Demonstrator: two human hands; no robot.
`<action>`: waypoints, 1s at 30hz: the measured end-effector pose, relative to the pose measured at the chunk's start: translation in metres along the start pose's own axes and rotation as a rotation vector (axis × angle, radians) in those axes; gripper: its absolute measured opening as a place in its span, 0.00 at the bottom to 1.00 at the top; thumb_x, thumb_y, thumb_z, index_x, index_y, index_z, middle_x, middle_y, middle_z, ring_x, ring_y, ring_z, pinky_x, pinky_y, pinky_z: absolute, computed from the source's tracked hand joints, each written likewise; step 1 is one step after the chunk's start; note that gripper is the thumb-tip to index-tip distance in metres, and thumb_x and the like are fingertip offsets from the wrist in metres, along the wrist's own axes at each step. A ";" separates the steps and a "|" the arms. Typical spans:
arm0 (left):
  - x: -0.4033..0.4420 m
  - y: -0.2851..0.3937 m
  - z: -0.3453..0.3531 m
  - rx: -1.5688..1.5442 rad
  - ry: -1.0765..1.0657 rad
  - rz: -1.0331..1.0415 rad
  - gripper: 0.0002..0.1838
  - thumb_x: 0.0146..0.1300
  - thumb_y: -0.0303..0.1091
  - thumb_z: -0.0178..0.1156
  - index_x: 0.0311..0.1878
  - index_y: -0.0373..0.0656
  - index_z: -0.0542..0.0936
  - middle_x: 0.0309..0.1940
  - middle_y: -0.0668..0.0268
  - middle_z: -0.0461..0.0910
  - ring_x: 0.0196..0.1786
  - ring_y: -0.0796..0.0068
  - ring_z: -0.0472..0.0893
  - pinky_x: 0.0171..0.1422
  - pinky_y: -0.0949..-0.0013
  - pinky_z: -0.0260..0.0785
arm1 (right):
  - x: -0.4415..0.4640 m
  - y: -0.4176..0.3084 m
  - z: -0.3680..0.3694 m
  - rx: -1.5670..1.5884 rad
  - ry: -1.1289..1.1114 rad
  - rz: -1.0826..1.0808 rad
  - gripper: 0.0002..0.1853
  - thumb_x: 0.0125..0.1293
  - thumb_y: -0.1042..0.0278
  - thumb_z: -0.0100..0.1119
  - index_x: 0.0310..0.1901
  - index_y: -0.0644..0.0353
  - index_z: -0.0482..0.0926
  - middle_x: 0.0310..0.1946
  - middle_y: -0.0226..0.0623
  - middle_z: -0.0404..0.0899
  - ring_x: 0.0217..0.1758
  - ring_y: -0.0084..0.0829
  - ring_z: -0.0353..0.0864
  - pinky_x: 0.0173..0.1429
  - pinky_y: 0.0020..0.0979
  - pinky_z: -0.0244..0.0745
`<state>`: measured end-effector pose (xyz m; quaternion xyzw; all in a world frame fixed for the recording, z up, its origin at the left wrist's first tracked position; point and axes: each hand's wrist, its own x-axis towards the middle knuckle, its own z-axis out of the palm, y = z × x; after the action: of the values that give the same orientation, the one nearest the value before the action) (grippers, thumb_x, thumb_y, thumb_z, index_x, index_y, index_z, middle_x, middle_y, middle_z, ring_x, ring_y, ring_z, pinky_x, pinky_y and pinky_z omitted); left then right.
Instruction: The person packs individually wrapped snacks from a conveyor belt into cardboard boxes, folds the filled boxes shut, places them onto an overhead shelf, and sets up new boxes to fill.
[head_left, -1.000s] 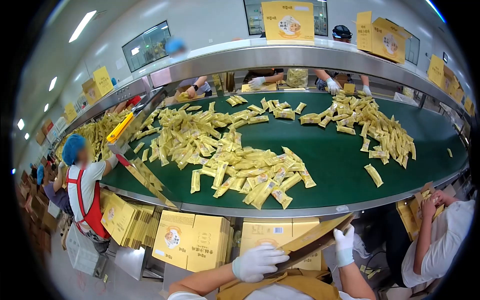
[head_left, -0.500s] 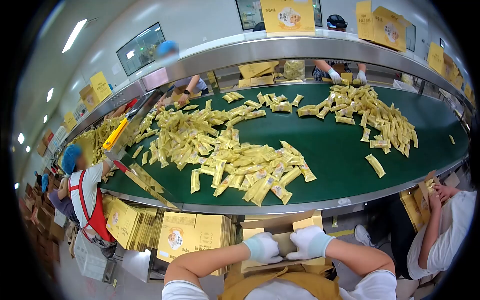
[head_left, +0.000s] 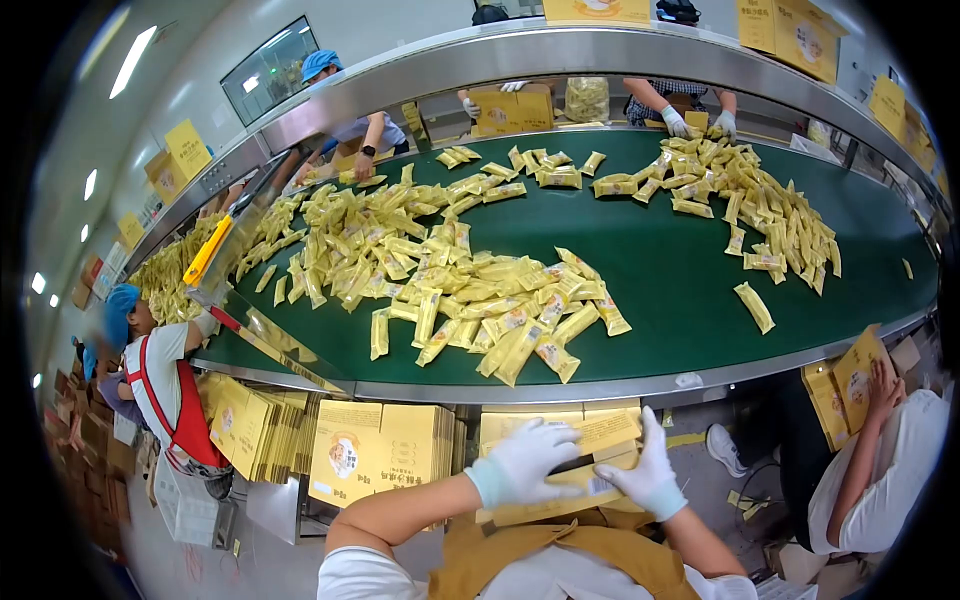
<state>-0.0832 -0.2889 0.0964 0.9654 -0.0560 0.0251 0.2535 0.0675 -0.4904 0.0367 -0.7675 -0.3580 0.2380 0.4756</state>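
Observation:
In white gloves, both of my hands are at a yellow cardboard carton point(head_left: 545, 512) in front of my body. My left hand point(head_left: 528, 462) lies over its left side with the fingers stretched out to the right. My right hand point(head_left: 650, 475) is against its right side, fingers pointing up and apart, thumb across the front. A carton flap point(head_left: 610, 430) stands up between the hands, with a dark gap below it. Part of the carton is hidden by my hands and brown apron point(head_left: 560, 560).
A green conveyor belt point(head_left: 660, 310) carries heaps of yellow wrapped packets point(head_left: 500, 300). Flattened cartons point(head_left: 375, 455) stand upright at left. A metal rail point(head_left: 520, 388) edges the belt. A person in red overalls point(head_left: 180, 390) works at left, another person point(head_left: 880, 470) sits at right.
Earlier both hands were curled at the inside of the open carton. Now they are opened out over its sides and a flap is folded up. My right hand has moved right; the view has tilted down.

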 end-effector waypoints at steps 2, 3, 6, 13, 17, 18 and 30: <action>-0.003 0.017 0.011 0.227 -0.143 -0.097 0.50 0.51 0.68 0.68 0.73 0.49 0.69 0.76 0.46 0.59 0.77 0.41 0.60 0.73 0.37 0.54 | 0.002 0.012 0.024 0.430 -0.001 0.097 0.65 0.50 0.58 0.83 0.78 0.73 0.43 0.71 0.60 0.58 0.76 0.50 0.60 0.77 0.44 0.61; -0.004 0.026 0.010 0.310 -0.184 -0.129 0.54 0.49 0.70 0.68 0.76 0.50 0.65 0.77 0.44 0.56 0.78 0.39 0.57 0.73 0.34 0.52 | 0.004 0.017 0.025 0.123 -0.005 -0.002 0.61 0.53 0.69 0.80 0.78 0.73 0.42 0.75 0.55 0.56 0.78 0.41 0.60 0.78 0.39 0.61; -0.006 0.030 0.014 0.344 -0.248 -0.197 0.61 0.46 0.70 0.68 0.81 0.52 0.56 0.79 0.38 0.49 0.78 0.33 0.54 0.74 0.33 0.50 | 0.007 0.021 0.015 0.087 -0.086 -0.080 0.54 0.62 0.61 0.74 0.78 0.73 0.44 0.73 0.57 0.59 0.76 0.49 0.63 0.79 0.41 0.59; -0.016 -0.004 -0.026 -0.038 0.318 -0.211 0.60 0.51 0.59 0.69 0.80 0.39 0.53 0.77 0.38 0.54 0.77 0.39 0.59 0.77 0.48 0.56 | 0.032 0.066 -0.023 0.803 0.217 0.234 0.29 0.83 0.50 0.39 0.71 0.66 0.65 0.69 0.51 0.69 0.70 0.44 0.72 0.74 0.42 0.66; -0.015 -0.037 0.011 -1.018 0.529 -0.230 0.58 0.58 0.53 0.67 0.81 0.35 0.46 0.80 0.47 0.52 0.81 0.52 0.56 0.82 0.58 0.52 | 0.029 0.139 0.012 0.433 0.064 -0.046 0.25 0.81 0.61 0.44 0.72 0.66 0.62 0.71 0.47 0.67 0.69 0.35 0.71 0.72 0.36 0.68; -0.017 -0.043 0.030 -1.273 0.540 -0.205 0.57 0.60 0.53 0.66 0.82 0.36 0.45 0.80 0.50 0.52 0.81 0.54 0.56 0.81 0.58 0.52 | 0.021 0.146 0.025 0.644 0.077 -0.001 0.26 0.80 0.66 0.45 0.74 0.67 0.59 0.71 0.47 0.67 0.70 0.32 0.70 0.71 0.35 0.69; -0.063 -0.081 0.208 -1.355 0.298 -0.736 0.31 0.81 0.55 0.36 0.74 0.42 0.66 0.70 0.52 0.72 0.65 0.53 0.78 0.69 0.55 0.71 | -0.010 -0.042 -0.017 -0.586 -0.023 0.045 0.39 0.71 0.62 0.48 0.75 0.76 0.45 0.26 0.61 0.82 0.27 0.62 0.81 0.38 0.58 0.78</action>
<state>-0.1317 -0.3154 -0.1282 0.5432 0.2991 0.0289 0.7840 0.0599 -0.4950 0.0817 -0.8770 -0.3999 0.1438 0.2243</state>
